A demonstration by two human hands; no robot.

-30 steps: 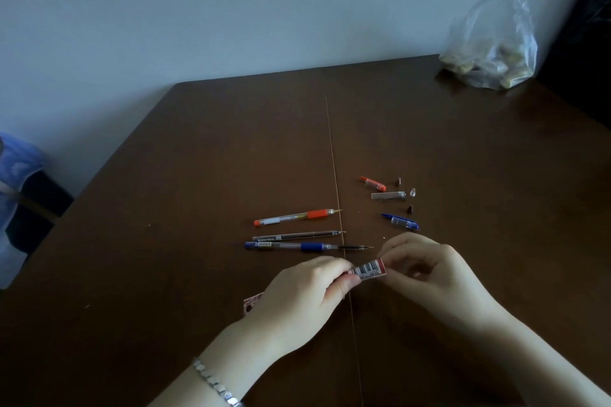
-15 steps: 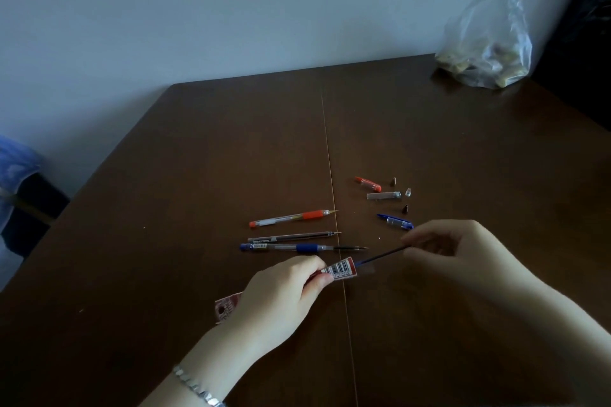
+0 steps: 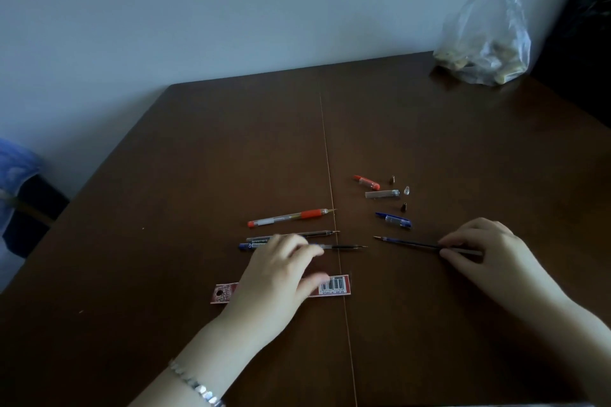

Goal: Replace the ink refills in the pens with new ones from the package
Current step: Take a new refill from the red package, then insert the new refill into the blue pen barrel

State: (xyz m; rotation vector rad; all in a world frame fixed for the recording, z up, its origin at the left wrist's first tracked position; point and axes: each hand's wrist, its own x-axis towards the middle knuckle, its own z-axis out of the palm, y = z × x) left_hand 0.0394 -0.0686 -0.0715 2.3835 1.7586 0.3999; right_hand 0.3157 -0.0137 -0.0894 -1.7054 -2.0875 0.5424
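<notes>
Silver link bracelet (image 3: 195,385), bare forearms

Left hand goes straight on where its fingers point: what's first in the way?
The blue pen. The left hand's blurred fingers overlap its barrel in the picture; whether they touch it is unclear.

Right hand (image 3: 486,254) drawing refill (image 3: 413,243) clear of package (image 3: 334,286); left hand (image 3: 277,274) letting package drop flat, reaching over blue pen (image 3: 251,245).

Right hand (image 3: 486,251) pinches refill (image 3: 413,243); left hand (image 3: 274,277) hovers over package (image 3: 334,286).
</notes>
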